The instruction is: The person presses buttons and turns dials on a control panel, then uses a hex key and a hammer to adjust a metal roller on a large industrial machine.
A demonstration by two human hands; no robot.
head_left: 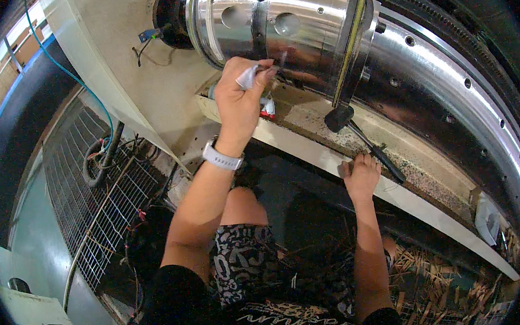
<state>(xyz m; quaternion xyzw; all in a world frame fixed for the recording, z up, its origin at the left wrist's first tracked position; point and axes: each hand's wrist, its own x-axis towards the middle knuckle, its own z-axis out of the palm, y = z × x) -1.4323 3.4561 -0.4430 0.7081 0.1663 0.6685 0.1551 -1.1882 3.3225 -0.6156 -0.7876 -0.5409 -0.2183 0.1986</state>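
Machine bay interior. My right hand [362, 179]: at the pale ledge [303, 150], grip indeterminable. Beside it: one black mallet [378, 154]. My left hand [237, 102]: pinching white cloth [248, 78], partly finger-hidden, before the steel cylinder [329, 1], cut off above.

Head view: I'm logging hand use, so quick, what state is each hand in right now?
Left hand: closed, holding a white wipe.
Right hand: fingers curled at the pale rail beside the black mallet; whether it grips anything cannot be told.
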